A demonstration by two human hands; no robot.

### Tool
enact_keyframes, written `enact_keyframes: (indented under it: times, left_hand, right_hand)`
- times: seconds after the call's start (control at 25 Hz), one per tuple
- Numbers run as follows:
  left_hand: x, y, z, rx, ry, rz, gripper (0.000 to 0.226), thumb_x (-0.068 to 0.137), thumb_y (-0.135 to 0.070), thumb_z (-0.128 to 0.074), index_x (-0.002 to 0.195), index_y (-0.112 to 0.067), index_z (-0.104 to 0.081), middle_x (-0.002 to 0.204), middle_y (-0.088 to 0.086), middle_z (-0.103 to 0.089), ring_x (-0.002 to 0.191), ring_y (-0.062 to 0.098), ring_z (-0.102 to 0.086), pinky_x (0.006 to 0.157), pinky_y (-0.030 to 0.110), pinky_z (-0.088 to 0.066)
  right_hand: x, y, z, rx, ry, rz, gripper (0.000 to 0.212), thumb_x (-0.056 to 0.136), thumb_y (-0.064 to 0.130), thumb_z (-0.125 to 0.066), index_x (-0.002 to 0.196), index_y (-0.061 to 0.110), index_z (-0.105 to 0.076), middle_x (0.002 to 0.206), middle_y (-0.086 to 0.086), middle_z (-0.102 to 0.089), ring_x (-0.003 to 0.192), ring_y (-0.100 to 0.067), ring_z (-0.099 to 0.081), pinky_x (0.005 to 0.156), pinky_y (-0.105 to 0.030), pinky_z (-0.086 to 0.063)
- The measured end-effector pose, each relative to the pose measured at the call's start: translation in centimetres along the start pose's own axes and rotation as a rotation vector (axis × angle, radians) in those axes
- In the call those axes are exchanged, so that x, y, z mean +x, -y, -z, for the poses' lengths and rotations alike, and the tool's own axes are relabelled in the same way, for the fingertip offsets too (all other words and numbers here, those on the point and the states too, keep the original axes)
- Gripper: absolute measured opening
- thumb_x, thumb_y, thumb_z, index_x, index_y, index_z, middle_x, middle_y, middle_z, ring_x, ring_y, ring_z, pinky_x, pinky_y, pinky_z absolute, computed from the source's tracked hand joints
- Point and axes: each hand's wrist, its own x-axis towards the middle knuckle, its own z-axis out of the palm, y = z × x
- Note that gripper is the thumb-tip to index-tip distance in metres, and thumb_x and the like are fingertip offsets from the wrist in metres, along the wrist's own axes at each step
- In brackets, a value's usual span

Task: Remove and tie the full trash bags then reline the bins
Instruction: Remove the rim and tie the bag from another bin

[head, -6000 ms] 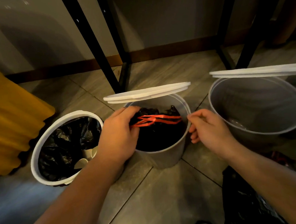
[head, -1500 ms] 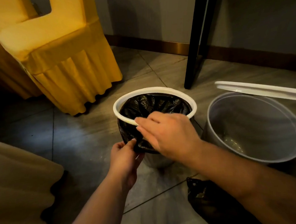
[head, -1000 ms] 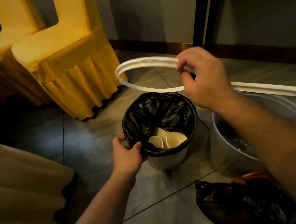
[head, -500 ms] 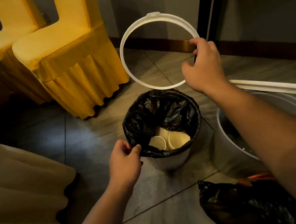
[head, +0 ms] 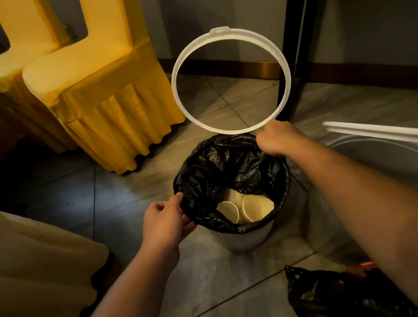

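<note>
The white plastic retaining ring [head: 230, 81], clamped on the bin a second ago, now stands upright above the right hand [head: 279, 139] gripping it, freeing the crinkled black trash bag [head: 230, 171] whose edge the left hand [head: 165, 222] pinches for lifting out.

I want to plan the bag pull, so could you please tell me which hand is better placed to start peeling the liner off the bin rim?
Left, probably. The left hand pinches the black liner at the bin's near edge, while the right hand is occupied holding the white ring up.
</note>
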Motion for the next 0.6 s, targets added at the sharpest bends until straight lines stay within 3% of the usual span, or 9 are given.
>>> enact_keyframes:
  times: [0.08, 0.16, 0.32, 0.44, 0.6]
  left_hand:
    - [1.0, -1.1, -0.2, -0.073, 0.015, 0.055, 0.02, 0.102, -0.015, -0.064, 0.12, -0.007, -0.058, 0.092, 0.011, -0.081, 0.08, 0.021, -0.08, 0.063, 0.033, -0.062]
    - [1.5, -1.6, -0.2, -0.094, 0.037, 0.075, 0.023, 0.098, -0.004, -0.062, 0.122, -0.005, -0.062, 0.094, 0.011, -0.081, 0.08, 0.02, -0.08, 0.058, 0.03, -0.06]
    - [1.8, -1.7, 0.0, -0.029, 0.086, 0.032, 0.038, 0.088, 0.002, -0.06, 0.124, -0.009, -0.067, 0.1, 0.013, -0.08, 0.077, 0.021, -0.079, 0.058, 0.03, -0.058]
    - [1.5, -1.9, -0.2, -0.014, 0.12, -0.051, 0.026, 0.091, 0.001, -0.061, 0.111, -0.013, -0.07, 0.095, 0.011, -0.081, 0.075, 0.02, -0.079, 0.059, 0.031, -0.06]
    - [1.2, -2.6, -1.3, 0.006, 0.09, -0.178, 0.016, 0.093, 0.0, -0.069, 0.101, -0.014, -0.069, 0.098, 0.01, -0.077, 0.08, 0.017, -0.078, 0.068, 0.035, -0.063]
  right_hand:
    - [1.0, -0.5, -0.3, 0.133, 0.056, -0.039, 0.039, 0.103, 0.017, -0.04, 0.133, 0.001, -0.06, 0.14, -0.024, -0.058, 0.126, -0.042, -0.057, 0.097, -0.04, -0.047]
    - [1.6, -1.3, -0.6, 0.316, 0.027, -0.155, 0.038, 0.101, 0.013, -0.043, 0.131, -0.004, -0.06, 0.134, -0.024, -0.061, 0.121, -0.043, -0.06, 0.089, -0.04, -0.049]
    - [1.3, -1.6, -1.1, 0.535, 0.035, -0.265, 0.039, 0.088, 0.02, -0.053, 0.122, 0.004, -0.062, 0.105, -0.013, -0.065, 0.083, -0.031, -0.064, 0.069, -0.032, -0.051]
    - [1.1, -1.4, -1.6, 0.697, 0.118, -0.327, 0.045, 0.083, 0.021, -0.052, 0.123, 0.004, -0.064, 0.107, -0.015, -0.07, 0.09, -0.034, -0.07, 0.085, -0.045, -0.062]
    - [0.9, -1.6, -2.1, 0.875, 0.049, -0.341, 0.043, 0.08, 0.02, -0.063, 0.12, 0.005, -0.067, 0.103, -0.012, -0.073, 0.088, -0.032, -0.073, 0.08, -0.043, -0.063]
